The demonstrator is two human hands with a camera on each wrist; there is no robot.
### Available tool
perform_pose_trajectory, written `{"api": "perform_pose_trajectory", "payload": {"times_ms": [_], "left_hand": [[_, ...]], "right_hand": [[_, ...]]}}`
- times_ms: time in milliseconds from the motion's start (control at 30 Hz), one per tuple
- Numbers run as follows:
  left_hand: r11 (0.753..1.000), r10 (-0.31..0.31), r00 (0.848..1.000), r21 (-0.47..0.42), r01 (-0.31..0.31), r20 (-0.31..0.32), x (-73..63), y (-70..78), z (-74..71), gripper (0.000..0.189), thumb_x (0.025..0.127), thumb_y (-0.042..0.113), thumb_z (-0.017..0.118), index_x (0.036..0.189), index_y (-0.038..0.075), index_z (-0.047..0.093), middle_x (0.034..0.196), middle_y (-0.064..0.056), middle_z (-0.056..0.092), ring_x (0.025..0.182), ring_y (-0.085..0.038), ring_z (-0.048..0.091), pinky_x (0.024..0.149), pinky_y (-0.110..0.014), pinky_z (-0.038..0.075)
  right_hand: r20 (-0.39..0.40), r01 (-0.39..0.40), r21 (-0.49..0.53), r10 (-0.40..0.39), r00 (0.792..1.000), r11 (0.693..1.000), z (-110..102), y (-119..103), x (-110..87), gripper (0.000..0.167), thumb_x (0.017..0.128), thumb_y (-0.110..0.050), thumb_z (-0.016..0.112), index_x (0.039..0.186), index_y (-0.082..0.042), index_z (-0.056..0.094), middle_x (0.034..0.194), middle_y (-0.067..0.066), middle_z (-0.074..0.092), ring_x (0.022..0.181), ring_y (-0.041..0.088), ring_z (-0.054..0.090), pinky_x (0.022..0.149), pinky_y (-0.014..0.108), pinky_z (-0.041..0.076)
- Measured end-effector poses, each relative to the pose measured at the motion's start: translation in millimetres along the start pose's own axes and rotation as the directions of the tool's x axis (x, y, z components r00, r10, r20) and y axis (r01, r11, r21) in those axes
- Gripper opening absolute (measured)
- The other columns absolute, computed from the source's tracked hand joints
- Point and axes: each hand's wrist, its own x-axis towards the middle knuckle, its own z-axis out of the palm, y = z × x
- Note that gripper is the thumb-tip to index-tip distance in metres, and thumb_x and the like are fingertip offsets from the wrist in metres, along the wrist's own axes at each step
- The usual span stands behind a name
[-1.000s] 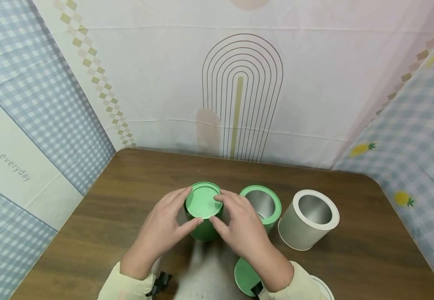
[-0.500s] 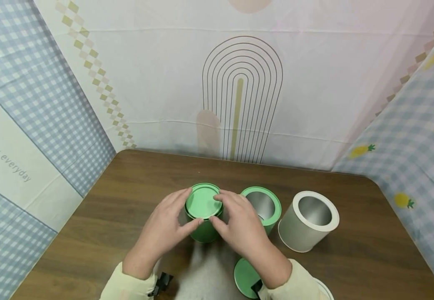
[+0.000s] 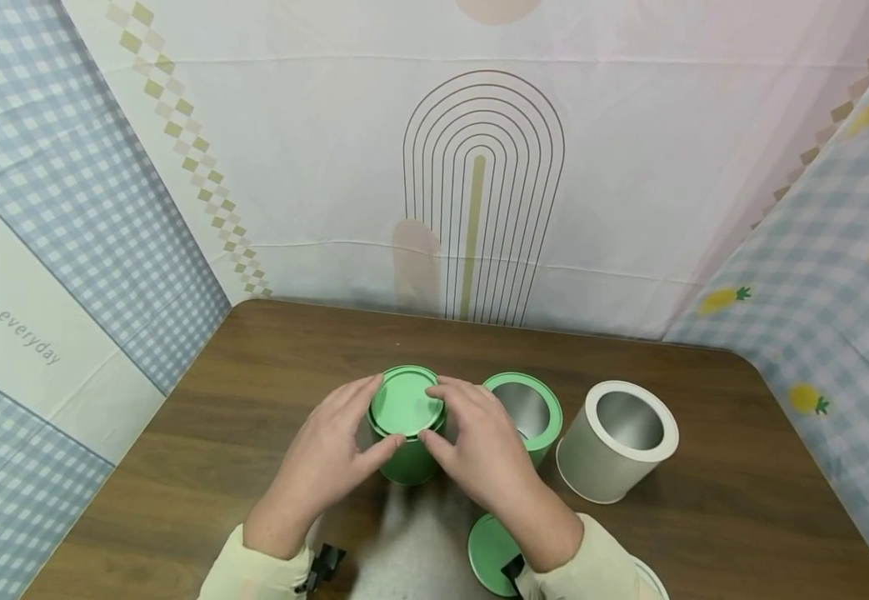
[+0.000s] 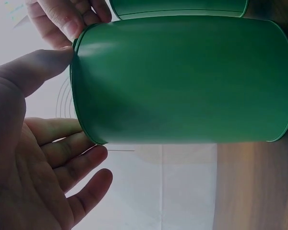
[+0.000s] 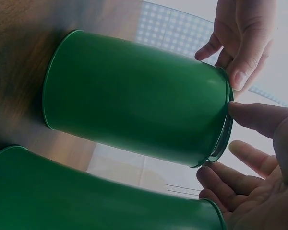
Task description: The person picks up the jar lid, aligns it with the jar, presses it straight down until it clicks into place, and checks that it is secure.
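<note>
A light green round lid (image 3: 407, 402) sits on top of an upright green can (image 3: 410, 467) in the head view. My left hand (image 3: 329, 446) holds the lid's left side, thumb at the near edge and fingers at the far left. From the other side my right hand (image 3: 481, 446) holds it likewise, the two thumbs close together in front. In the right wrist view the lid (image 5: 226, 129) is slightly askew, with a gap below it along part of the can's rim. The left wrist view shows the can's smooth wall (image 4: 182, 81); the lid there is mostly hidden.
Right of the hands stands an open green can (image 3: 556, 417), then an open white can (image 3: 591, 467). A green lid (image 3: 490, 552) lies nearer, partly under the right wrist. A white lid (image 3: 653, 577) shows behind the right sleeve. Patterned cloth hangs around the wooden table (image 3: 314, 342).
</note>
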Motion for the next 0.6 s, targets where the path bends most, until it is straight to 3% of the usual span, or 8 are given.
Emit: {"api": "perform_pose_trajectory", "payload": {"times_ms": [600], "left_hand": [[0.999,-0.051,0.998,0.016,0.050,0.044,0.9,1.1,-0.4,0.058,0.093,0.024,0.069,0.143,-0.001,0.052,0.141,-0.015,0.057,0.130,-0.033,0.053,0.107,-0.052,0.045]], "right_hand": [[0.010,-0.025,0.004,0.025,1.000,1.000,0.6,-0.3,1.8,0.044,0.082,-0.023,0.084,0.121,-0.011,0.068,0.135,0.010,0.063,0.122,0.031,0.059,0.099,0.048,0.050]]}}
